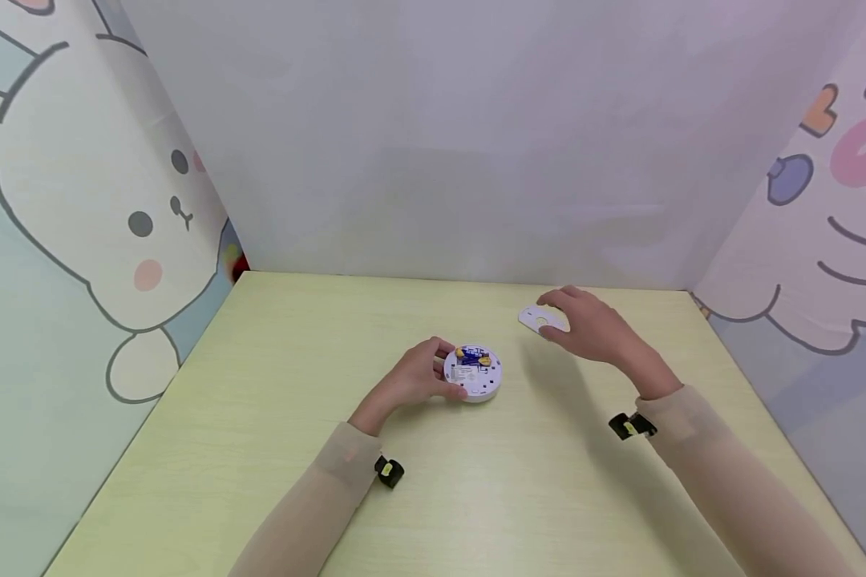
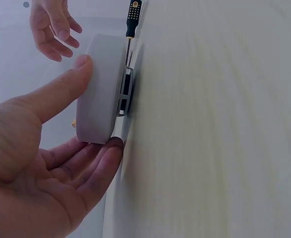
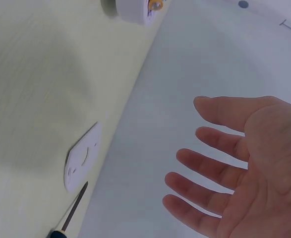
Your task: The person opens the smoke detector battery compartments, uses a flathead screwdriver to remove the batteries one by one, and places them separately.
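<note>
A round white smoke detector (image 1: pixel 474 383) sits on the table, its back face up with a printed label and blue and yellow parts in it. My left hand (image 1: pixel 417 375) grips its left side, thumb at the near edge and fingers round the far edge. To the right, my right hand (image 1: pixel 584 322) hovers above the table with fingers spread and nothing between them. Below that hand lies a flat white mounting plate (image 3: pixel 82 161) with a hole in it. A screwdriver (image 3: pixel 76 210) with a dark handle lies beside the plate; my right hand hides it in the head view.
The pale wooden table (image 1: pixel 260 417) ends at a plain whitish back wall (image 1: pixel 433 160). Cartoon-printed side panels stand at left (image 1: pixel 101 200) and right (image 1: pixel 823 224). Each sleeve carries a small black strap at the wrist.
</note>
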A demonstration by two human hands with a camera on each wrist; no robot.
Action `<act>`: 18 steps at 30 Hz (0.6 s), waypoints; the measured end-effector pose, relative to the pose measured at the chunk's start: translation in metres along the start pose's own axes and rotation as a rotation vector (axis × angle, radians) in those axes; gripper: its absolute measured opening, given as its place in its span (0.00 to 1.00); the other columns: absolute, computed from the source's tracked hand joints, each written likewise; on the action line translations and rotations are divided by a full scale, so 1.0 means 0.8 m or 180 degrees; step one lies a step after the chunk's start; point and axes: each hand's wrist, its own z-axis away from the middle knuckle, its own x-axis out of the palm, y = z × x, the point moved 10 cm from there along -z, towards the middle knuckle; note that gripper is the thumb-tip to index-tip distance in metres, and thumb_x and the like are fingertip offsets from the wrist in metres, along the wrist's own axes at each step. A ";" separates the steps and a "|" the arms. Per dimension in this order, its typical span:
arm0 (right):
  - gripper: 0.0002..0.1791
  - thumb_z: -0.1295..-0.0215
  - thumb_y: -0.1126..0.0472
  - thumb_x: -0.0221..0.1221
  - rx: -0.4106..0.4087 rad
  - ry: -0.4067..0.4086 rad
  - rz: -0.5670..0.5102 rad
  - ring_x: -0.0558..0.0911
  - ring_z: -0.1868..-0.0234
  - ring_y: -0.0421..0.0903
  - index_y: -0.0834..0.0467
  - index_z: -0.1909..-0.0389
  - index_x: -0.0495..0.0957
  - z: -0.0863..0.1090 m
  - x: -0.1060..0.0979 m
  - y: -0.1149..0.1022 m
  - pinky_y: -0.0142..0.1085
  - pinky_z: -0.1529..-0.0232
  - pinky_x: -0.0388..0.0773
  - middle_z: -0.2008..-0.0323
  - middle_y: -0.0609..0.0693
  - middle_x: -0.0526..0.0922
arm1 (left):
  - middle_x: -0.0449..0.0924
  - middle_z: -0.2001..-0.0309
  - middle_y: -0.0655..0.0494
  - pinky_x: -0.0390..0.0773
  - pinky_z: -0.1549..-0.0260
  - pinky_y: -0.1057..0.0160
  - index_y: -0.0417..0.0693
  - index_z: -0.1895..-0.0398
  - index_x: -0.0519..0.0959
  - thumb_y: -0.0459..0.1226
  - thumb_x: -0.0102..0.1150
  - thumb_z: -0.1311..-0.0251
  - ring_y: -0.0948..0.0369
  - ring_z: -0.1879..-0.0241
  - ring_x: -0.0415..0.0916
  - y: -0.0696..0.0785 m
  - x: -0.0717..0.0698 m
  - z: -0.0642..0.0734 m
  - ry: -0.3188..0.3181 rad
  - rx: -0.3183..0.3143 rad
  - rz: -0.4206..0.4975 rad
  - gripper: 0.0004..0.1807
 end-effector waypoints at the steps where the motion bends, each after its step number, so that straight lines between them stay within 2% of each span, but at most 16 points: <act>1: 0.24 0.28 0.57 0.68 -0.0048 0.0008 -0.0004 0.81 0.42 0.62 0.59 0.35 0.77 -0.001 0.002 -0.007 0.61 0.45 0.80 0.40 0.61 0.81 | 0.78 0.37 0.50 0.83 0.44 0.56 0.45 0.29 0.70 0.41 0.84 0.47 0.56 0.44 0.81 0.000 0.000 0.000 -0.0001 0.0001 0.0002 0.43; 9: 0.22 0.31 0.58 0.71 -0.0445 0.0046 -0.0035 0.84 0.46 0.56 0.57 0.39 0.81 -0.007 0.024 -0.063 0.55 0.47 0.82 0.45 0.55 0.85 | 0.78 0.37 0.51 0.82 0.46 0.56 0.46 0.29 0.71 0.42 0.85 0.47 0.57 0.47 0.81 0.000 0.000 0.001 -0.0029 0.0024 0.0050 0.44; 18: 0.20 0.34 0.58 0.74 -0.0624 -0.0020 -0.0095 0.84 0.49 0.53 0.56 0.43 0.83 -0.017 0.054 -0.098 0.51 0.47 0.82 0.49 0.51 0.86 | 0.78 0.38 0.51 0.83 0.48 0.56 0.46 0.30 0.70 0.44 0.84 0.46 0.57 0.48 0.81 0.000 -0.001 0.002 -0.0063 0.0108 0.0097 0.43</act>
